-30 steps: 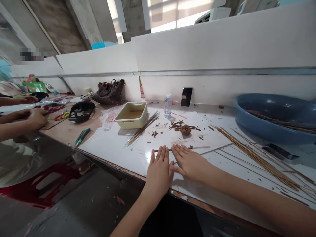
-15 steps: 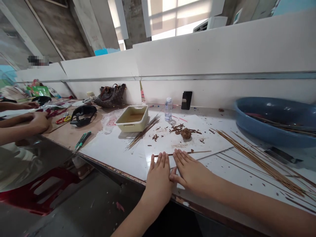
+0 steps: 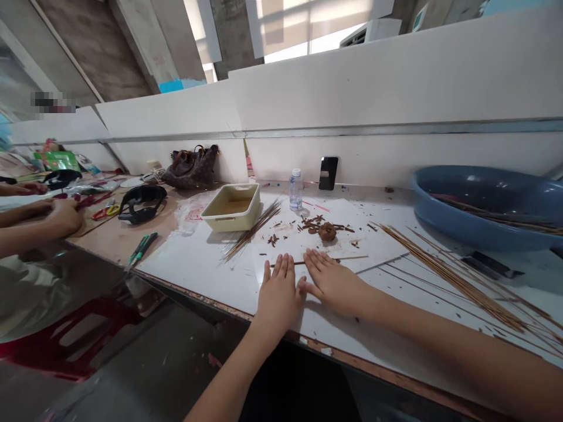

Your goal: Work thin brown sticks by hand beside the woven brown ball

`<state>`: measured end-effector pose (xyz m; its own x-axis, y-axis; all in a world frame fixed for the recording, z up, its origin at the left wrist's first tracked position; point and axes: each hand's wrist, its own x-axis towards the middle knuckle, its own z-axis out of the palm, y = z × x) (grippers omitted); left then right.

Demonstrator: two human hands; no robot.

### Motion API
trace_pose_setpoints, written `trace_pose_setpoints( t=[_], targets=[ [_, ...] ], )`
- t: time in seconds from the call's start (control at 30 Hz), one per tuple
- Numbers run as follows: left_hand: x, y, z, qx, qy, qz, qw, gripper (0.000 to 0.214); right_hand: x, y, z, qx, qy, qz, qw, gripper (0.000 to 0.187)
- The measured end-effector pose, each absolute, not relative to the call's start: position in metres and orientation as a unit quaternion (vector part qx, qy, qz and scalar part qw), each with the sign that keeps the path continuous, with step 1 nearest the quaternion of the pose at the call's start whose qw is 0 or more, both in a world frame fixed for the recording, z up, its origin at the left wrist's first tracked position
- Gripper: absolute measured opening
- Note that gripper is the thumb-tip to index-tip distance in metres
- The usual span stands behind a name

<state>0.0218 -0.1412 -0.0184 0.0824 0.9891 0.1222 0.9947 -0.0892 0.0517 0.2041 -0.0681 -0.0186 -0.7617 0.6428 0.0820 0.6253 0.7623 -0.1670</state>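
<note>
Crosswise, thin stick (image 3: 355, 257) beneath left grip (image 3: 278, 297) and right grip (image 3: 336, 282)

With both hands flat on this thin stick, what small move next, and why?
I'd probably slide the right hand slightly rightward along the thin stick: a small dark lump shows on it just beyond that hand, while the left hand lies near the other end.

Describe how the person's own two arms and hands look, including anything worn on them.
The left hand and right hand are bare, with no gloves and no rings visible on the fingers. The left forearm and right forearm are uncovered: no sleeve, watch, bracelet or marking shows before the picture's edge cuts them off.
</note>
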Motion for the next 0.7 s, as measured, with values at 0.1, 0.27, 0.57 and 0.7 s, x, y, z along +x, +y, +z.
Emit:
trace_pose_setpoints(
  t=[0.1, 0.27, 0.57, 0.7],
  targets=[
    [0.020, -0.129, -0.011, -0.728, -0.683, -0.054, 0.012, 0.065, 0.203, -0.061, -0.017, -0.349, -0.933, 0.057, 0.070, 0.098],
    [0.016, -0.156, -0.024, -0.756, -0.651, -0.067, 0.027, 0.065, 0.212, -0.084, -0.024, -0.328, -0.942, 0.042, 0.065, 0.105],
    [0.021, -0.128, -0.013, -0.716, -0.695, -0.069, 0.010, 0.066, 0.207, -0.049, -0.025, -0.320, -0.942, 0.036, 0.089, 0.098],
    [0.020, -0.153, -0.016, -0.739, -0.671, -0.061, 0.019, 0.066, 0.211, -0.070, -0.033, -0.321, -0.944, 0.023, 0.077, 0.103]
  ],
)
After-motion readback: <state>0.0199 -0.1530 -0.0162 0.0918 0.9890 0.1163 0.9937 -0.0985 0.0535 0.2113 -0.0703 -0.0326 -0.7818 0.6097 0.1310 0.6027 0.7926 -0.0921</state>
